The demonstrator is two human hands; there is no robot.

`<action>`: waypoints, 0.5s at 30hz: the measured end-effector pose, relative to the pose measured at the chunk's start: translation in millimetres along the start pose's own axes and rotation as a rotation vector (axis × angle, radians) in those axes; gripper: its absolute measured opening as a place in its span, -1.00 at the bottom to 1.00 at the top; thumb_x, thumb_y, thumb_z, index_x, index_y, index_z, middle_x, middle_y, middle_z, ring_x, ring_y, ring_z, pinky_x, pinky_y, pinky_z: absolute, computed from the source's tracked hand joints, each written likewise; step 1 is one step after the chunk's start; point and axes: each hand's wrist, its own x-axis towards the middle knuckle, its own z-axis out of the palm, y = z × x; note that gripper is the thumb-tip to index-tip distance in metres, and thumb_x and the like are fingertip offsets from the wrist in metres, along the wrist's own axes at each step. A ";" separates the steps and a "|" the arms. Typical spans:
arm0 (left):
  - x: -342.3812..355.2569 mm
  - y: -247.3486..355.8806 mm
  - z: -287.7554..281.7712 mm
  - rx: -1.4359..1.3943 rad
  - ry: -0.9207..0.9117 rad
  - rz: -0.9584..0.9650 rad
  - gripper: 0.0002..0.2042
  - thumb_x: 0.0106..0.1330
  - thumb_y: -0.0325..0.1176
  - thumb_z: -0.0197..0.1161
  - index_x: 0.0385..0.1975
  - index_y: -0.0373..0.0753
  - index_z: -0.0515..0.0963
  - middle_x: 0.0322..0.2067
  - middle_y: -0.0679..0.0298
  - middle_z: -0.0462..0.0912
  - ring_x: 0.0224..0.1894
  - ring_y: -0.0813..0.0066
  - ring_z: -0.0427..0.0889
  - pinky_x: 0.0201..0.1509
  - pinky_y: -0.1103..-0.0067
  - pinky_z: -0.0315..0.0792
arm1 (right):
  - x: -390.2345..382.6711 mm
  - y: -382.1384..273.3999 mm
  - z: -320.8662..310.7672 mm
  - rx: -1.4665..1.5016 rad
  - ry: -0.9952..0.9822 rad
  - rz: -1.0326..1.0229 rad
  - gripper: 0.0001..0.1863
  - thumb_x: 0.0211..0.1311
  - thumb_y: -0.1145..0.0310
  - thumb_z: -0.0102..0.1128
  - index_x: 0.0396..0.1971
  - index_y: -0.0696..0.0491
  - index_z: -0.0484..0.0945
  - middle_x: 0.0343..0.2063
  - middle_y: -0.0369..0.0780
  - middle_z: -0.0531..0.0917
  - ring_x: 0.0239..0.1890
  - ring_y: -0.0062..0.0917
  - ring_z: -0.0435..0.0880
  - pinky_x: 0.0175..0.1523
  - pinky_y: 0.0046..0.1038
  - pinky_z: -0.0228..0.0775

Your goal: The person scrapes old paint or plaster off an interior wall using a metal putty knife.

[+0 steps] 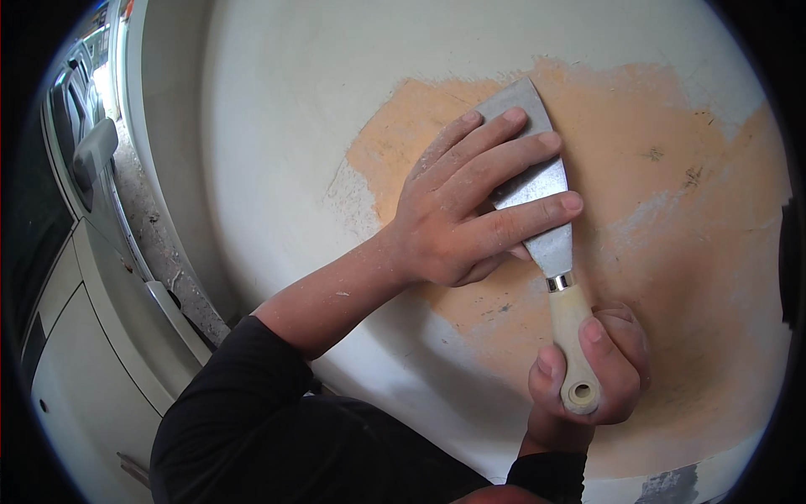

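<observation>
A putty knife (550, 245) with a wide metal blade and a cream handle lies against a pale curved panel (277, 126). Its blade points up over a tan, filler-like patch (617, 168) on that panel. My right hand (617, 361) is closed around the handle, thumb along its side, near the holed end. Spread across the blade are the stretched fingers of my left hand (470, 202), resting on the metal. Part of the left thumb hides beneath that hand. Whether the blade's edge touches the patch along its whole width, I cannot tell.
A light-coloured vehicle (96, 336) with a side mirror (95, 155) stands at the left. Between it and the panel shows rough grey ground (143, 210). Grey marks dot the patch, and a dark grey spot (672, 485) sits at the lower right.
</observation>
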 end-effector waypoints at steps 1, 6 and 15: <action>-0.5 -1.0 1.3 0.001 -0.001 -0.007 -0.56 0.45 0.11 -0.04 0.02 -0.02 0.61 0.09 -0.09 0.55 0.16 -0.12 0.52 0.19 0.13 0.39 | -1.0 1.3 1.9 -0.002 0.038 -0.029 -0.61 0.19 0.21 0.39 -0.05 0.00 0.49 -0.53 -0.28 0.46 -0.70 -0.51 0.39 -0.60 -0.49 0.26; 7.2 2.2 -1.2 -0.096 -0.034 -0.028 -0.37 0.39 0.31 -0.17 0.01 -0.09 0.60 0.12 -0.20 0.52 0.12 -0.20 0.54 0.14 0.13 0.42 | 1.0 2.2 -1.1 0.110 -0.012 -0.074 -0.61 0.12 0.30 0.42 -0.09 0.05 0.50 -0.55 -0.27 0.45 -0.73 -0.56 0.32 -0.65 -0.52 0.17; 9.9 -10.2 6.2 -0.050 0.036 0.047 -0.30 0.33 0.37 -0.18 -0.01 -0.13 0.61 0.11 -0.19 0.53 0.10 -0.22 0.54 0.14 0.13 0.43 | 2.2 -0.5 10.9 0.176 0.100 0.017 -0.69 0.15 0.26 0.30 -0.21 0.14 0.53 -0.66 -0.29 0.40 -0.78 -0.58 0.26 -0.71 -0.54 0.10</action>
